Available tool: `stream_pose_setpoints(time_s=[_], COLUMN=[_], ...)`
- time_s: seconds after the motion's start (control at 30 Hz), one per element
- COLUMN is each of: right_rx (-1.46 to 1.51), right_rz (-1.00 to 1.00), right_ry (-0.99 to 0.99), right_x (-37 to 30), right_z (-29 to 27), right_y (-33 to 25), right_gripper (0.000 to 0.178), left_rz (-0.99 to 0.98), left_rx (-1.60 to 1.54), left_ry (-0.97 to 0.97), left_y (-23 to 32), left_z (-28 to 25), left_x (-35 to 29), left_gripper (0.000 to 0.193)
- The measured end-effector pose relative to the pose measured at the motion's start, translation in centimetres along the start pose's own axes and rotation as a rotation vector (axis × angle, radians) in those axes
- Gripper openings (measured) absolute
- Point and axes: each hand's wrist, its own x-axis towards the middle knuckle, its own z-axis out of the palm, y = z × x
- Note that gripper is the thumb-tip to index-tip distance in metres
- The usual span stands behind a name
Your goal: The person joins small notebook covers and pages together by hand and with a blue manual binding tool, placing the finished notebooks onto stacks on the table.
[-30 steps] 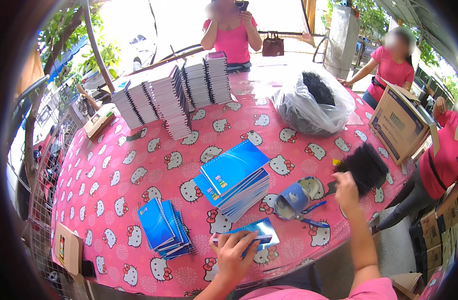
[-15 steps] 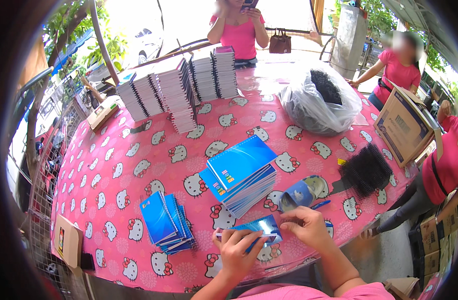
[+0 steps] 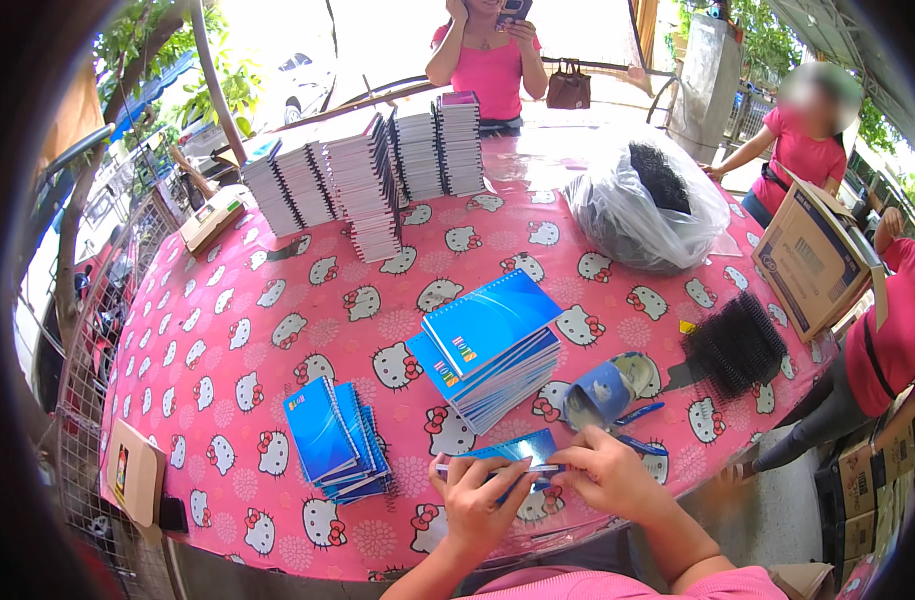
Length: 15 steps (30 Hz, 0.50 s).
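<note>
Near the front edge of the table, my left hand (image 3: 480,502) grips a blue-covered notebook (image 3: 525,447) that stands tilted, its edge toward me. My right hand (image 3: 609,472) is at the notebook's right end, thumb and fingers pinched together. What lies between those fingertips is too small to make out. Just beyond the notebook rises a tall stack of blue notebooks (image 3: 507,375). To the left a smaller pile of blue spiral notebooks (image 3: 334,440) lies fanned out. A blue patterned cup-like container (image 3: 599,393) lies beside my right hand, with a blue pen-like tool (image 3: 639,412) close by.
Black plastic binding coils (image 3: 734,345) lie at the right, and more fill a clear plastic bag (image 3: 622,225) behind. Tall stacks of spiral-bound books (image 3: 372,190) stand at the far left. A cardboard box (image 3: 809,260) sits at the right edge. Several people in pink stand around.
My right hand has moved left, from just off the notebook to its right end. My left hand keeps its hold. The whole view has shifted slightly.
</note>
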Motion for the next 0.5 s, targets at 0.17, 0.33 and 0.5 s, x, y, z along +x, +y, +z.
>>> stream_pose_setpoints(time_s=[0.17, 0.33, 0.5], right_rx=[0.092, -0.034, -0.093], right_rz=[0.030, 0.009, -0.017], right_ry=[0.134, 0.110, 0.132], right_x=[-0.2, 0.3, 0.6], right_z=[1.3, 0.9, 1.0], right_y=[0.4, -0.7, -1.0], right_gripper=[0.025, 0.022, 0.023], left_rz=[0.087, 0.085, 0.092], left_rx=[0.091, 0.057, 0.075], left_ry=[0.000, -0.014, -0.015], left_y=[0.6, 0.1, 0.0], left_z=[-0.3, -0.5, -0.4], left_x=[0.5, -0.1, 0.0], left_gripper=[0.022, 0.024, 0.026])
